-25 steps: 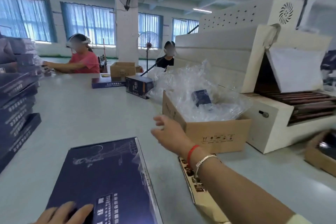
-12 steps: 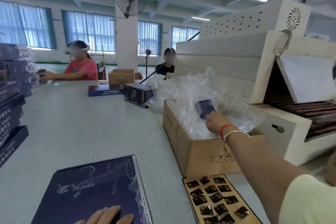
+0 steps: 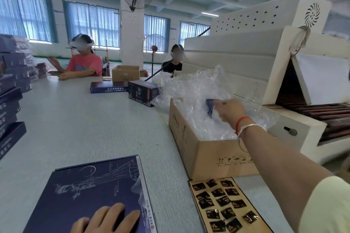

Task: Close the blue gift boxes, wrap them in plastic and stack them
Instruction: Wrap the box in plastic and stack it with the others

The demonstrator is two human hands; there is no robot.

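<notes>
A closed dark blue gift box (image 3: 89,191) with a white line drawing lies flat on the table right in front of me. My left hand (image 3: 106,219) rests on its near edge with straight fingers. My right hand (image 3: 228,110) reaches into a cardboard carton (image 3: 212,157) stuffed with clear plastic bags (image 3: 193,96) and grips a small dark blue item (image 3: 209,106) together with some plastic. The fingertips are partly hidden by the plastic.
A tray of small dark packets (image 3: 225,206) lies before the carton. A cream shrink-wrap tunnel machine (image 3: 255,62) stands at the right. Stacked blue boxes (image 3: 11,100) line the left edge. Two more blue boxes (image 3: 140,92) and a small carton (image 3: 125,73) sit farther back, near two seated people.
My right hand swung right from above the table into the carton and took hold of the small blue item. The view shifted, so the gift box sits lower in frame.
</notes>
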